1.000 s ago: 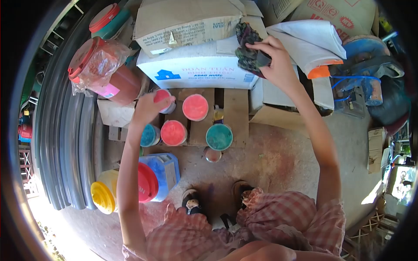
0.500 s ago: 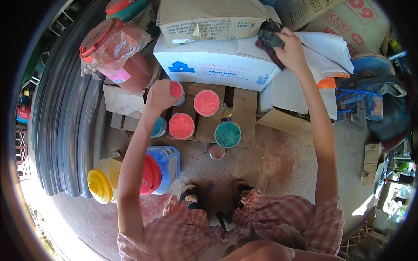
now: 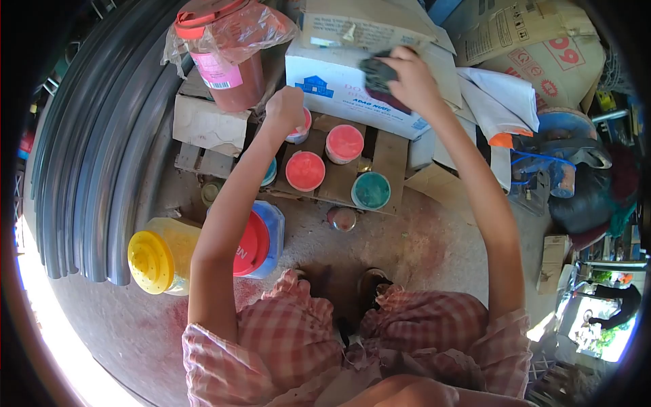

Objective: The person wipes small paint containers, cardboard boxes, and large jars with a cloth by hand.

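You're working a dark rag (image 3: 377,72) with your right hand (image 3: 412,79); left hand (image 3: 285,110) at a pink tub (image 3: 299,136), can't tell its grip, so steady it.

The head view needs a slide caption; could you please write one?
Right hand holds a dark cloth over a white carton while the left hand grips a pink-topped tub.

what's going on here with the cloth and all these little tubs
A person has a dark cloth bunched in the right hand, in front of the white box. The left hand is at a pink-topped tub, partly covering it; whether it grips the tub is unclear. Nearby, on the wooden pallet, stand two more pink-topped tubs and a green-topped one.
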Demonstrator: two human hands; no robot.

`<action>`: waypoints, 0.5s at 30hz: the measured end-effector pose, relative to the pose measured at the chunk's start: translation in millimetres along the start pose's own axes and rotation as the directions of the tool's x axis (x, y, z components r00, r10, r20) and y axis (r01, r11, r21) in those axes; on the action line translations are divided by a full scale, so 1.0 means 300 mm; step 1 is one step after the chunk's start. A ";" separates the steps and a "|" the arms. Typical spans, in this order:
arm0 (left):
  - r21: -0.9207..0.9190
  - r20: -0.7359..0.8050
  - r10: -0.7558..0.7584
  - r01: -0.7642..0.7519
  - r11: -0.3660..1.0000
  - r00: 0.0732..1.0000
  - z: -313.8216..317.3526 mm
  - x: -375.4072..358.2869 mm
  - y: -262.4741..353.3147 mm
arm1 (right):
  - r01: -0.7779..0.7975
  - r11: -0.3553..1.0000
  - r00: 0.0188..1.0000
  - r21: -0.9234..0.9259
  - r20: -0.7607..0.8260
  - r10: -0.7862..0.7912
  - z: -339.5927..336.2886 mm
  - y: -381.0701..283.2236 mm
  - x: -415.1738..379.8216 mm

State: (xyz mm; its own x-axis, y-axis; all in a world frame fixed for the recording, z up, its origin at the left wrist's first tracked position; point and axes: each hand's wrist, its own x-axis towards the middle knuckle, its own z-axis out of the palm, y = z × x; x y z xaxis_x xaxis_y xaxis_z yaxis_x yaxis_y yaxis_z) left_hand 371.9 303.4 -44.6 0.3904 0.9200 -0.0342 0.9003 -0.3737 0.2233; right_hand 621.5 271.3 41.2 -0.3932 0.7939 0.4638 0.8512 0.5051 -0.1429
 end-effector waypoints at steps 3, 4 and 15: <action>0.004 0.056 -0.024 0.024 1.000 0.998 -0.026 0.003 0.013 | -0.070 0.997 0.996 -0.025 -0.056 0.068 0.152 -0.155 0.153; 0.005 0.027 -0.011 0.011 1.000 1.000 -0.015 0.006 0.013 | -0.101 0.994 0.995 -0.052 -0.026 0.099 0.175 -0.183 0.204; -0.144 0.017 0.037 -0.034 0.989 0.999 0.002 -0.044 -0.046 | -0.145 0.958 0.989 -0.246 -0.004 0.149 0.068 -0.029 0.067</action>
State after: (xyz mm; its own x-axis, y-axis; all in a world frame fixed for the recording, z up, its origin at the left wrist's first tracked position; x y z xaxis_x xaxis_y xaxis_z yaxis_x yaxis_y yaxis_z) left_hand 354.5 296.3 -47.8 0.4267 0.9034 -0.0426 0.8493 -0.3840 0.3624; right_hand 599.1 289.8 33.9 -0.2607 0.8587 0.4412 0.9584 0.2854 0.0108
